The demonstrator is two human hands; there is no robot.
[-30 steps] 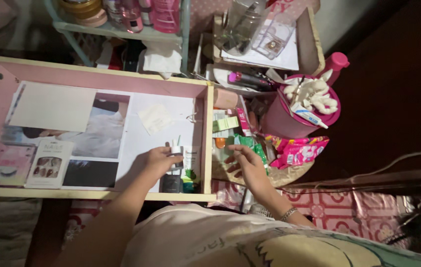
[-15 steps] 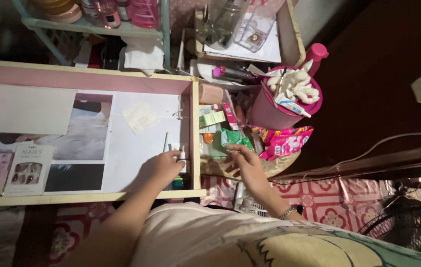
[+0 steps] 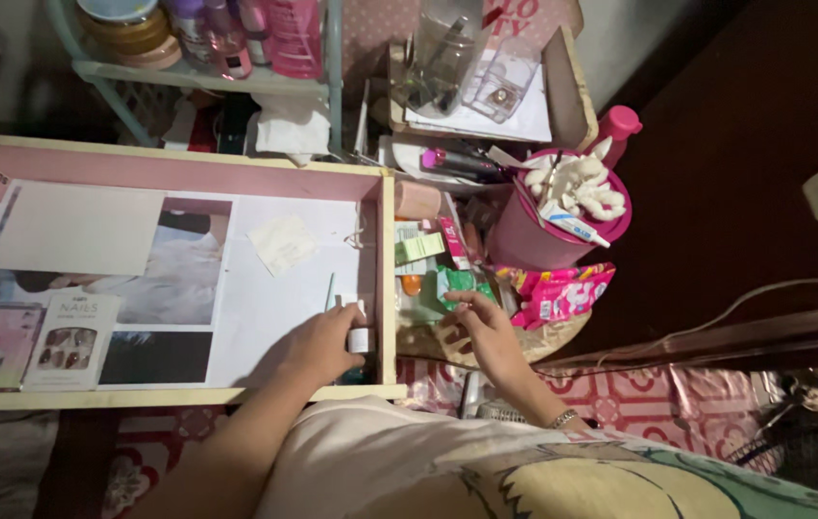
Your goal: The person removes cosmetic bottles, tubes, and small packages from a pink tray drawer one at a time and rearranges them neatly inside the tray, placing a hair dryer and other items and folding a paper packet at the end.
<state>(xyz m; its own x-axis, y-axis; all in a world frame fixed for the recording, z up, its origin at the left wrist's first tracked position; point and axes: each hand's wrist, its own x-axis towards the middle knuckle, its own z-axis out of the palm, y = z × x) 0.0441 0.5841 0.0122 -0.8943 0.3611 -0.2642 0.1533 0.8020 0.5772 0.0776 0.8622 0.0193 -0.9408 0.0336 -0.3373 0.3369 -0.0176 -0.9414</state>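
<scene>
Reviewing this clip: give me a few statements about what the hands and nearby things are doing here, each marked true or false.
1. The left hand rests on a small white bottle inside the pink tray. True.
2. The right hand is inside the tray too. False: it is outside the tray's right wall, reaching at a green packet.
3. A box of false nails lies at the tray's lower left. True.
4. The pink bucket is empty. False: white items fill its top.
5. Both hands hold one thing together. False: they are apart, on either side of the tray wall.
</scene>
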